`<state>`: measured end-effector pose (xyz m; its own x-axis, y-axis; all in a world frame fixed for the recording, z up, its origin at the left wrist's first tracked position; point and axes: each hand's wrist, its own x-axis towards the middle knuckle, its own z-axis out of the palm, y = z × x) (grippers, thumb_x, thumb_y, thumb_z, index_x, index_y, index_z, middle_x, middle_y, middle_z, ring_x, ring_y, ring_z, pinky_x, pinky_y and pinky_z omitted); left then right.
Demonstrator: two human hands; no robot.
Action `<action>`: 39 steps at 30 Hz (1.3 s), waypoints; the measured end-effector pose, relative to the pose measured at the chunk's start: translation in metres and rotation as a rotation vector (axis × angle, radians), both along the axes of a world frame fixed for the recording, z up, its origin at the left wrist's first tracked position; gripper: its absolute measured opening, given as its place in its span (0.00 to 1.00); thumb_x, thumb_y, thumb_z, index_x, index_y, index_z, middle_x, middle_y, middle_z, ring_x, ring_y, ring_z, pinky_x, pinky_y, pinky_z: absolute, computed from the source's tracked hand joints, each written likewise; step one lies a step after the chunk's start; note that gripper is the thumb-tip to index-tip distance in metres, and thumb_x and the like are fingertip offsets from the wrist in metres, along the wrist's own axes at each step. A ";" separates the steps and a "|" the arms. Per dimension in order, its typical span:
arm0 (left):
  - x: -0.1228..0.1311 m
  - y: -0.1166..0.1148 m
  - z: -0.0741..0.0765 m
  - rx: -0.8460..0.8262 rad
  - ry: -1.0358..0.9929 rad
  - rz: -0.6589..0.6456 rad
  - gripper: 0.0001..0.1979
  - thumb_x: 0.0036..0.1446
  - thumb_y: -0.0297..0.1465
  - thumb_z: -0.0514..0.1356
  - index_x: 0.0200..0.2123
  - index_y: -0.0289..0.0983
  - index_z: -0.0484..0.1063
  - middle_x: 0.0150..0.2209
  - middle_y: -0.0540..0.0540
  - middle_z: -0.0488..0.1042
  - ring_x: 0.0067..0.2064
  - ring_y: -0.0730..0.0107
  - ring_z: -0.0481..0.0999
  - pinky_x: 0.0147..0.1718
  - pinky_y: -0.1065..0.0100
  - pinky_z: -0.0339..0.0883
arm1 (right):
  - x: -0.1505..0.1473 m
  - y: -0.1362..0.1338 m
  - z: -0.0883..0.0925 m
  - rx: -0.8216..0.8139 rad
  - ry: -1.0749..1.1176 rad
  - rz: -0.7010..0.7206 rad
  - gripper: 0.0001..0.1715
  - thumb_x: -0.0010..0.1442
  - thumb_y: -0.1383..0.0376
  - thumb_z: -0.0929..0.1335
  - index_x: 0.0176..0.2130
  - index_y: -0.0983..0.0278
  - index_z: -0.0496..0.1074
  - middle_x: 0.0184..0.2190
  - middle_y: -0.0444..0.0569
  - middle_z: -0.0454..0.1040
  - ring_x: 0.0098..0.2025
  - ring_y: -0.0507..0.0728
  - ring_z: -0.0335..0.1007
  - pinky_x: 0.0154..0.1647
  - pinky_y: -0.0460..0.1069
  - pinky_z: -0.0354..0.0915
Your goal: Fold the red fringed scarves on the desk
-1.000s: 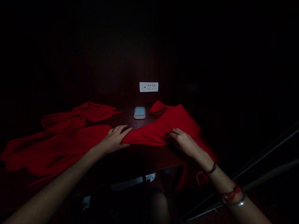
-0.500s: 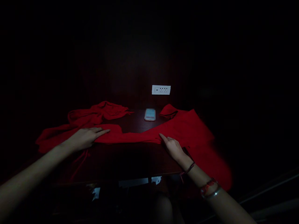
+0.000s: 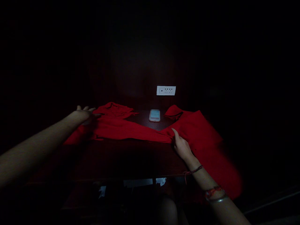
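A long red cloth [image 3: 136, 130] lies across the dark wooden table, bunched at the left and spread wide at the right, where it hangs over the front edge. My left hand [image 3: 85, 115] is over the bunched left part, its fingers apart and holding nothing. My right hand [image 3: 182, 147] is at the near edge of the cloth's right part, thumb on top and the other fingers mostly hidden at the fabric. It grips the cloth there. Loose strands show at the cloth's far left end.
A phone [image 3: 154, 115] with a lit screen lies behind the cloth. A white wall socket [image 3: 166, 90] is on the dark wall above. Below the table's front edge [image 3: 140, 177], pale papers [image 3: 138, 182] and my knee [image 3: 167, 212] show dimly.
My left hand has lifted off the cloth and moved back and left, fingers spreading. The cloth's left part has shifted and its middle is wider. My right hand stays at the near edge.
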<state>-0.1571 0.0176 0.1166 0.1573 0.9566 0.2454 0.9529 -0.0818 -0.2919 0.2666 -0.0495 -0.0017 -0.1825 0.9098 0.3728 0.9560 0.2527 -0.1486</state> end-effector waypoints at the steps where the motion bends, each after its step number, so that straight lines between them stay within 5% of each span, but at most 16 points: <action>1: 0.015 -0.003 -0.013 -0.080 0.017 0.053 0.20 0.47 0.33 0.57 0.46 0.38 0.64 0.51 0.40 0.60 0.52 0.42 0.53 0.43 0.37 0.45 | 0.000 0.000 0.000 0.013 0.011 0.029 0.35 0.49 0.76 0.56 0.57 0.71 0.44 0.34 0.55 0.70 0.34 0.56 0.67 0.33 0.48 0.61; 4: 0.073 -0.021 -0.046 -0.217 -0.007 -0.265 0.32 0.48 0.40 0.55 0.56 0.41 0.49 0.59 0.36 0.42 0.57 0.47 0.43 0.48 0.45 0.45 | -0.002 0.000 -0.001 0.063 0.062 0.168 0.28 0.54 0.68 0.58 0.55 0.71 0.49 0.43 0.59 0.66 0.43 0.58 0.64 0.41 0.51 0.60; 7: 0.135 -0.039 -0.069 -0.194 -0.047 -0.550 0.34 0.49 0.43 0.53 0.57 0.42 0.43 0.59 0.38 0.39 0.59 0.52 0.38 0.50 0.47 0.41 | -0.002 -0.001 -0.002 0.091 0.090 0.283 0.31 0.53 0.64 0.61 0.55 0.70 0.49 0.48 0.59 0.62 0.49 0.59 0.58 0.48 0.54 0.57; 13: 0.204 -0.039 -0.086 -0.154 -0.110 -0.869 0.17 0.51 0.30 0.53 0.46 0.36 0.63 0.55 0.44 0.54 0.56 0.62 0.49 0.52 0.62 0.46 | 0.003 0.000 -0.005 0.093 0.205 0.359 0.29 0.53 0.72 0.57 0.55 0.66 0.49 0.49 0.55 0.62 0.48 0.54 0.59 0.47 0.51 0.58; 17: 0.198 -0.043 -0.083 -0.215 -0.217 -0.928 0.12 0.54 0.28 0.49 0.41 0.36 0.66 0.48 0.46 0.63 0.48 0.71 0.63 0.48 0.71 0.55 | 0.003 -0.001 -0.003 0.087 0.185 0.304 0.32 0.52 0.71 0.60 0.55 0.66 0.48 0.48 0.55 0.63 0.48 0.56 0.59 0.47 0.52 0.57; 23: 0.178 -0.060 -0.082 -0.274 -0.275 -0.907 0.12 0.55 0.35 0.49 0.38 0.38 0.67 0.51 0.47 0.60 0.49 0.71 0.62 0.47 0.71 0.56 | 0.002 -0.009 0.004 0.065 0.030 0.294 0.32 0.51 0.67 0.62 0.55 0.64 0.50 0.49 0.54 0.62 0.49 0.58 0.55 0.48 0.55 0.53; 30: 0.220 -0.051 -0.092 -0.112 -0.162 -0.816 0.35 0.45 0.49 0.53 0.53 0.36 0.52 0.54 0.42 0.56 0.54 0.58 0.52 0.50 0.59 0.47 | -0.003 -0.008 0.006 0.117 0.037 0.118 0.26 0.56 0.66 0.59 0.54 0.68 0.52 0.43 0.55 0.67 0.43 0.57 0.60 0.45 0.52 0.55; 34: 0.250 -0.038 -0.093 -0.059 -0.131 -0.845 0.30 0.50 0.36 0.53 0.56 0.38 0.47 0.55 0.42 0.53 0.55 0.60 0.51 0.50 0.60 0.44 | 0.016 -0.022 0.024 0.117 0.015 0.066 0.28 0.54 0.65 0.61 0.54 0.68 0.52 0.44 0.56 0.65 0.45 0.57 0.58 0.44 0.53 0.56; 39: 0.263 -0.033 -0.092 -0.036 -0.104 -0.997 0.24 0.50 0.23 0.48 0.52 0.39 0.55 0.44 0.45 0.65 0.44 0.67 0.63 0.44 0.66 0.53 | 0.062 -0.057 0.056 0.027 -0.163 0.122 0.24 0.52 0.64 0.64 0.49 0.64 0.60 0.44 0.54 0.62 0.45 0.58 0.57 0.44 0.53 0.56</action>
<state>0.1055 -0.0154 0.0244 0.8705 0.4071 0.2766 0.4653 -0.8640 -0.1926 0.3289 -0.1067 0.0545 -0.3509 0.8671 0.3535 0.9289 0.3700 0.0144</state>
